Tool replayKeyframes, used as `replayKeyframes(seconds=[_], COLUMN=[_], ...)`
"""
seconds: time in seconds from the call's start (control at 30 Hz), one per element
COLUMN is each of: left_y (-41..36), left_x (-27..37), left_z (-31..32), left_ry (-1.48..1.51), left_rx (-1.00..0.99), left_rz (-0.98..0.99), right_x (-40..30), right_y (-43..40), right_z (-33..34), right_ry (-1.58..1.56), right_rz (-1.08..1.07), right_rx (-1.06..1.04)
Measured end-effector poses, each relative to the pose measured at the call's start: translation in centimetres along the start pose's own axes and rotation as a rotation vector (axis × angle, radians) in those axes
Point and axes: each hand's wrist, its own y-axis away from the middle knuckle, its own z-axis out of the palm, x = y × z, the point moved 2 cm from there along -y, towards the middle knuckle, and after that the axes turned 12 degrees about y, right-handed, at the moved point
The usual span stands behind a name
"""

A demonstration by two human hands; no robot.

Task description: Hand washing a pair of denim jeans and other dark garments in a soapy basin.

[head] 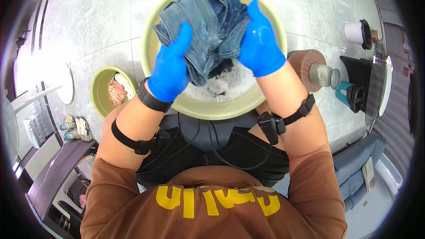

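Observation:
Both my hands wear blue rubber gloves and grip a bunched pair of wet denim jeans from its two sides. My left hand has its thumb on top of the faded cloth, its fingers hidden beneath. On the other side, my right hand clasps the denim with its thumb pointing up. The bundle is over a large pale-green plastic basin. White soap suds float on the water in its near part, with dark cloth partly showing under the denim.
A smaller green basin with pink and white cloth stands on the tiled floor at left. Beyond it are a fan base and sneakers. To the right are a brown round stool, a glass jar, bins and a blue sofa.

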Motion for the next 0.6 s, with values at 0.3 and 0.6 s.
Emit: replayKeyframes(seconds=[0.3,0.6], left_y=[-1.0,0.9], left_x=[5.0,6.9], left_z=[-1.5,-2.1], left_ry=[0.235,0.28], left_rx=[0.006,-0.095], left_rz=[-0.132,-0.174], right_x=[-2.6,-3.5], right_y=[2.1,2.9], right_z=[1.4,1.1], right_ry=[0.12,0.117], right_rz=[-0.023,0.024], right_rx=[-0.061,-0.111])
